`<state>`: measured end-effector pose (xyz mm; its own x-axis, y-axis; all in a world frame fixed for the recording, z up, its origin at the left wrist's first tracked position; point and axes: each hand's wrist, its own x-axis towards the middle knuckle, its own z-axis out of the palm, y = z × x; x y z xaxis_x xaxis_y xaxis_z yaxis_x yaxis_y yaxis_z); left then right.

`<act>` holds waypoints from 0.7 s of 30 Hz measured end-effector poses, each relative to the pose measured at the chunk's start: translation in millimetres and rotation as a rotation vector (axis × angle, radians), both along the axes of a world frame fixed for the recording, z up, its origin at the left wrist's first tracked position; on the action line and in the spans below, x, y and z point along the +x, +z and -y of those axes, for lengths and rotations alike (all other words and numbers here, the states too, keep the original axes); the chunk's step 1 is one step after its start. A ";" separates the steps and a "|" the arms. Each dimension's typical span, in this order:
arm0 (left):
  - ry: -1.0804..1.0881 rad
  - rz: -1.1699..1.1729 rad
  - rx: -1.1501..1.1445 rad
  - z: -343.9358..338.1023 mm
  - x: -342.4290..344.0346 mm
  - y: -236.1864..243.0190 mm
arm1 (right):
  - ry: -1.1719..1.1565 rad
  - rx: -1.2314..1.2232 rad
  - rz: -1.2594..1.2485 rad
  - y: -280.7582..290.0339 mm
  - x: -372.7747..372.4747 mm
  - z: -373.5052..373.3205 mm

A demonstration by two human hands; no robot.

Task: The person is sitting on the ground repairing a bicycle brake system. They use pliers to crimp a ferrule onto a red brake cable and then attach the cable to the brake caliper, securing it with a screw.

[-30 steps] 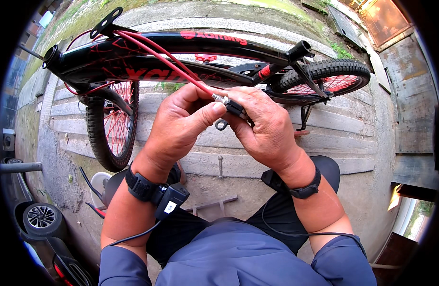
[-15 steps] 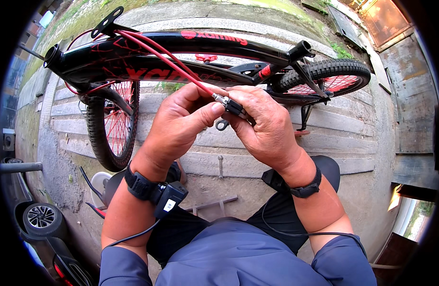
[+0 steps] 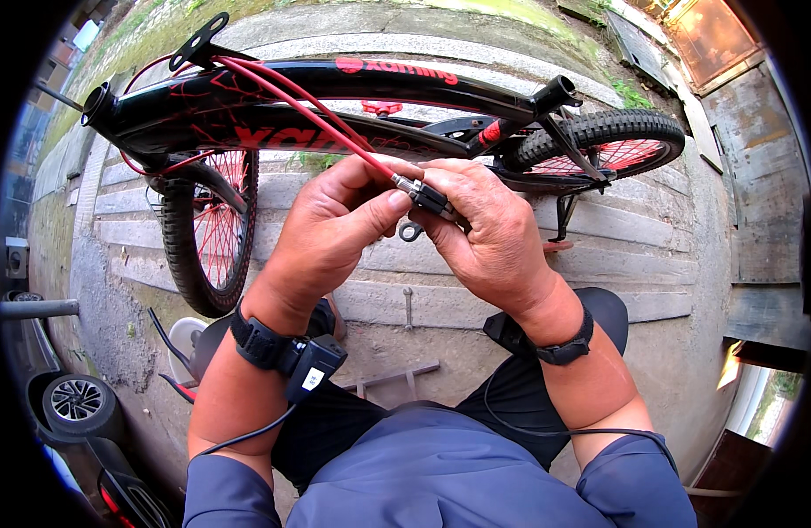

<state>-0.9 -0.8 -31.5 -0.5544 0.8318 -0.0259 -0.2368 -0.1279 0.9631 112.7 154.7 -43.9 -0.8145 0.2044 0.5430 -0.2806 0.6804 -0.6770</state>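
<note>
In the head view, the work looks partway along, judging by how things lie: a red cable [image 3: 335,132] runs down to a metal fitting [image 3: 404,184], and the fitting meets a small black part [image 3: 429,198]. Whether the cable is fully seated cannot be told, because fingers cover much of the joint. The black part sits loose from the bike, and no handlebar or saddle shows on the frame [image 3: 203,123], so assembly appears unfinished.

The black part lies between the two hands. The left hand [image 3: 322,229] pinches narrowly at the fitting and cable end, thumb in front; the right hand [image 3: 489,233] closes thumb and fingers around the black part's other end. A dark ring [image 3: 410,231] shows just below the grip; whether it joins the black part is unclear.

Above the grip stretches the frame, with the front wheel [image 3: 178,255] to the left and the rear wheel [image 3: 634,132] up to the right. A wrench [image 3: 409,308] lies on the ground below the grip.
</note>
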 end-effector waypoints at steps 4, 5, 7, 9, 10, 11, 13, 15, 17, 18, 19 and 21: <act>0.015 -0.019 -0.014 -0.3 0.0 -2.3 | -0.004 0.003 -0.004 0.3 -0.2 1.0; 0.016 -0.017 -0.014 -0.5 0.2 -2.2 | -0.004 0.010 -0.005 0.2 -0.6 0.7; 0.020 -0.011 -0.012 -0.3 0.3 -2.5 | -0.007 0.015 -0.001 0.6 -0.6 0.8; 0.025 -0.004 -0.009 -0.1 0.2 -3.9 | -0.014 0.011 0.006 1.8 0.0 1.5; 0.027 -0.005 -0.006 -0.1 0.3 -4.2 | -0.016 0.020 0.010 1.8 -0.1 1.5; 0.029 -0.006 -0.003 -0.1 0.4 -4.5 | -0.017 0.029 0.014 1.8 -0.2 1.4; 0.022 -0.005 0.000 0.6 0.2 -4.5 | -0.025 0.049 0.013 1.9 -0.2 1.5; 0.003 0.002 -0.001 2.1 -1.1 -2.9 | -0.039 0.069 0.002 2.9 -0.2 1.9; 0.008 -0.001 -0.006 2.0 -0.7 -2.7 | -0.055 0.082 -0.010 0.0 -0.1 1.7; 0.011 -0.003 -0.009 1.9 -0.6 -2.5 | -0.063 0.088 -0.017 -1.0 -0.1 1.5; 0.011 -0.003 -0.009 1.9 -0.6 -2.1 | -0.072 0.100 -0.025 -0.9 -0.1 1.9; 0.009 -0.002 -0.011 2.2 -0.5 -1.6 | -0.091 0.124 -0.040 -0.4 -0.1 3.2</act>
<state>-1.3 -3.0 -33.1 -0.5623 0.8263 -0.0337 -0.2341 -0.1199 0.9648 112.6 151.5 -44.3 -0.7730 0.2051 0.6004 -0.2393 0.7821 -0.5753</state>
